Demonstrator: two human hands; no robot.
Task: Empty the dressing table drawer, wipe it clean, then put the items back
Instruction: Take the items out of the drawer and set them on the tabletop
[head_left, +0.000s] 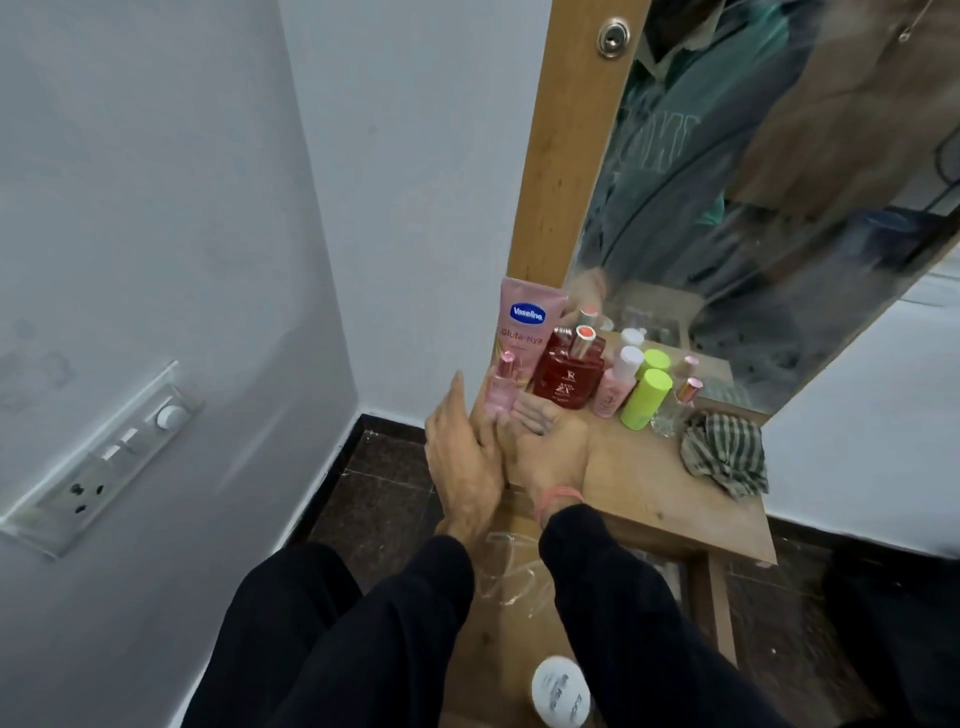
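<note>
On the wooden dressing table top (649, 493) stand a pink Vaseline tube (524, 325), a red perfume bottle (569, 374), a pink bottle with a white cap (615, 387), a lime green bottle (647, 400) and a clear bottle with a rose-gold cap (675, 410). A small pink bottle (503, 382) stands at the top's left edge. My left hand (462, 462) reaches to its base with straight fingers. My right hand (548, 441) lies palm-up beside it, fingers relaxed. Below, the open drawer (467, 639) holds a white round lidded container (561, 691).
A crumpled striped cloth (724, 454) lies on the right of the table top. The mirror (753, 208) in its wooden frame rises behind the bottles. A switch panel (104, 457) is on the left wall. Dark tiled floor surrounds the table.
</note>
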